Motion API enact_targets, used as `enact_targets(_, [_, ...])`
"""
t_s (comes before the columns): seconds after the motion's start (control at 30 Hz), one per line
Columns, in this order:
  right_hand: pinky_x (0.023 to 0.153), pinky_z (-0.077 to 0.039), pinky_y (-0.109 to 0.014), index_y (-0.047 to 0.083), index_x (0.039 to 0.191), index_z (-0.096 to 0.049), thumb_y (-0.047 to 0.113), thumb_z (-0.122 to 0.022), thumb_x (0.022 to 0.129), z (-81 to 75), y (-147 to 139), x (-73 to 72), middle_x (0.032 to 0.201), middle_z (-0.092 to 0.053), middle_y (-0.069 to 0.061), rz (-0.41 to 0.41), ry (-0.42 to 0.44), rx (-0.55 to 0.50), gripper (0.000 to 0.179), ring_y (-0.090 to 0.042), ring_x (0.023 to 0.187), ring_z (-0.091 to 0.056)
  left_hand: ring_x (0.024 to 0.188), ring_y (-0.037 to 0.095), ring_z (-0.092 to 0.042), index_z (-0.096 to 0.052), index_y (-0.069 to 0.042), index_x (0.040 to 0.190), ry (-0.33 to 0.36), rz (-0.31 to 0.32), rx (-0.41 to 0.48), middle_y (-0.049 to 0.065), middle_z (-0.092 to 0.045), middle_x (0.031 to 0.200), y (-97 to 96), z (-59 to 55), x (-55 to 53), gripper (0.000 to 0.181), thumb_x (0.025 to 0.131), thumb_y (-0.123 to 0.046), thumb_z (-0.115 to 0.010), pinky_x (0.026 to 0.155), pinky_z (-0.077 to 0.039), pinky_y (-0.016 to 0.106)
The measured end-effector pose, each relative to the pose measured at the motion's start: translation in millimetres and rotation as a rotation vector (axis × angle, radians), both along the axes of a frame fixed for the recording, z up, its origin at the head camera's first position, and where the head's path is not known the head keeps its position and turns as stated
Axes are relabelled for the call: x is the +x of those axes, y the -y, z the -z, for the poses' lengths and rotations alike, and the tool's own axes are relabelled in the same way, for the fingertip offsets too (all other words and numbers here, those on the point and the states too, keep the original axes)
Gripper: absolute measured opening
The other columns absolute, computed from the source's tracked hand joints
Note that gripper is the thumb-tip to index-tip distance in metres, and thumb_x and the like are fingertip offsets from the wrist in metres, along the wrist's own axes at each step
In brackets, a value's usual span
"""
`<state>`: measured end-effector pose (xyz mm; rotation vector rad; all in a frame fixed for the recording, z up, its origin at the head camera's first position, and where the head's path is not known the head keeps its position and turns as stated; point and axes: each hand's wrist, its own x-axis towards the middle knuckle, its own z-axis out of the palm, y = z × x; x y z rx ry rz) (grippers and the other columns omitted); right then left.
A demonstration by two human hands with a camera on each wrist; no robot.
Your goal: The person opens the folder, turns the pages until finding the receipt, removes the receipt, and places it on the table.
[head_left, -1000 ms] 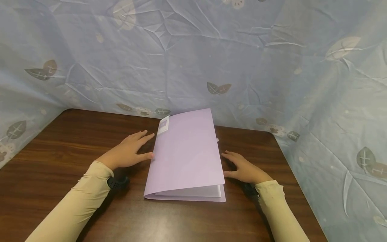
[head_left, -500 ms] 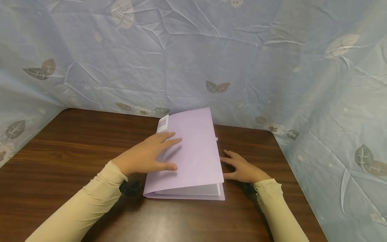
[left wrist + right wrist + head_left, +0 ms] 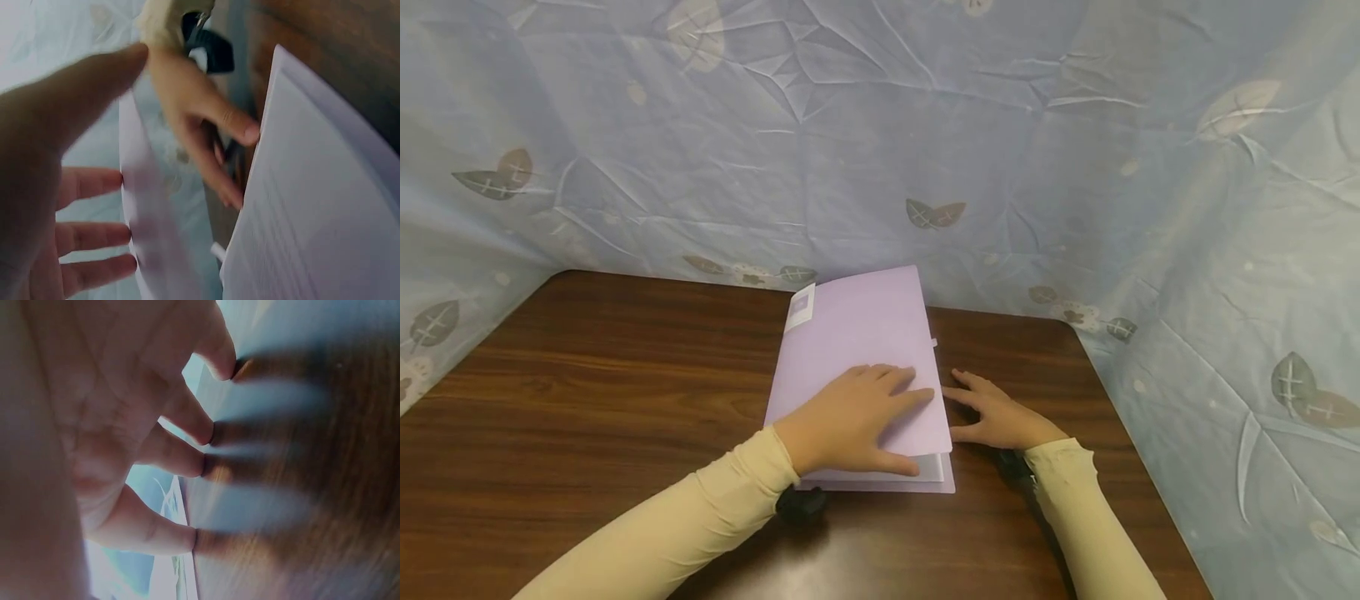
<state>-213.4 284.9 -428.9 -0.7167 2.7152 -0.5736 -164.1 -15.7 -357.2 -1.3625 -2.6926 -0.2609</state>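
A lilac folder (image 3: 850,333) lies on the table with its cover slightly raised and a small label (image 3: 801,307) at its top left corner. My left hand (image 3: 857,421) reaches across the cover with fingers spread toward its right edge. In the left wrist view its fingertips touch the cover (image 3: 150,237), which stands apart from the printed sheets (image 3: 300,206) inside. My right hand (image 3: 1000,414) rests beside the folder's right edge, fingers spread. Its fingertips stand on the wooden tabletop (image 3: 300,506) in the right wrist view.
The dark wooden table (image 3: 610,375) extends to both sides of the folder. Blue leaf-patterned cloth (image 3: 865,150) hangs along its back and sides. A small tab (image 3: 934,342) sticks out from the folder's right side.
My left hand has moved right, from beside the folder's left edge to across its cover near the right edge. The right hand has stayed almost in place.
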Motion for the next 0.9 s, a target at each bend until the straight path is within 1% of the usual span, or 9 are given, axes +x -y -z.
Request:
enact_targets(0.1, [0.116, -0.028, -0.069, 0.008, 0.155, -0.048, 0.049, -0.076, 0.091, -0.3, -0.5, 0.1, 0.168, -0.023, -0.024, -0.002, -0.001, -0.007, 0.081, -0.050, 0.153, -0.020, 0.131, 0.027, -0.055, -0.054, -0.021, 0.150, -0.065, -0.004, -0.031, 0.008, -0.057, 0.143, -16.2, 2.6, 3.7, 0.087, 0.082, -0.073, -0.071, 0.104, -0.049, 0.047])
enact_targets(0.17, [0.115, -0.028, -0.071, 0.007, 0.155, -0.047, 0.048, -0.076, 0.091, -0.7, -0.3, 0.5, 0.168, -0.023, -0.025, -0.009, 0.000, -0.022, 0.081, -0.051, 0.153, -0.020, 0.127, 0.025, -0.057, -0.056, -0.021, 0.147, -0.097, -0.010, -0.054, 0.006, -0.059, 0.139, -24.5, 4.8, 4.7, 0.084, 0.081, -0.070, -0.074, 0.098, -0.052, 0.045])
enact_targets(0.23, [0.114, -0.028, -0.072, 0.007, 0.155, -0.046, 0.046, -0.076, 0.091, -1.3, 0.1, 1.1, 0.167, -0.022, -0.027, -0.021, 0.001, -0.035, 0.081, -0.052, 0.153, -0.019, 0.124, 0.024, -0.059, -0.058, -0.021, 0.146, -0.114, -0.013, -0.077, 0.005, -0.060, 0.136, -30.9, 6.8, 5.0, 0.081, 0.082, -0.067, -0.076, 0.095, -0.054, 0.043])
enact_targets(0.33, [0.113, -0.027, -0.074, 0.005, 0.154, -0.048, 0.042, -0.076, 0.092, -2.3, 0.7, 1.8, 0.166, -0.022, -0.031, -0.039, -0.001, -0.052, 0.077, -0.056, 0.151, -0.019, 0.121, 0.023, -0.060, -0.060, -0.022, 0.145, -0.116, -0.014, -0.102, 0.004, -0.061, 0.134, -38.1, 10.1, 4.4, 0.075, 0.084, -0.063, -0.075, 0.091, -0.056, 0.041])
enact_targets(0.47, [0.113, -0.026, -0.075, 0.005, 0.151, -0.052, 0.037, -0.076, 0.092, -2.4, 1.3, 1.8, 0.165, -0.023, -0.032, -0.039, -0.002, -0.053, 0.071, -0.057, 0.150, -0.020, 0.121, 0.022, -0.060, -0.062, -0.023, 0.144, -0.118, -0.017, -0.120, 0.004, -0.062, 0.133, -43.2, 13.9, 3.5, 0.071, 0.086, -0.062, -0.074, 0.090, -0.056, 0.039])
enact_targets(0.73, [0.114, -0.026, -0.073, 0.007, 0.151, -0.053, 0.037, -0.077, 0.092, 0.1, 0.9, 0.3, 0.166, -0.024, -0.029, -0.023, -0.003, -0.035, 0.070, -0.054, 0.151, -0.020, 0.123, 0.022, -0.060, -0.063, -0.023, 0.141, -0.134, -0.014, -0.122, 0.004, -0.063, 0.132, -46.1, 16.1, 3.1, 0.067, 0.086, -0.060, -0.073, 0.090, -0.056, 0.039])
enact_targets(0.9, [0.114, -0.026, -0.074, 0.007, 0.151, -0.053, 0.038, -0.076, 0.093, 1.0, 0.5, 0.1, 0.166, -0.023, -0.029, -0.020, 0.003, -0.035, 0.070, -0.054, 0.152, -0.019, 0.122, 0.022, -0.060, -0.064, -0.023, 0.141, -0.129, -0.008, -0.123, 0.003, -0.063, 0.131, -47.6, 17.5, 1.8, 0.066, 0.087, -0.060, -0.072, 0.088, -0.056, 0.038])
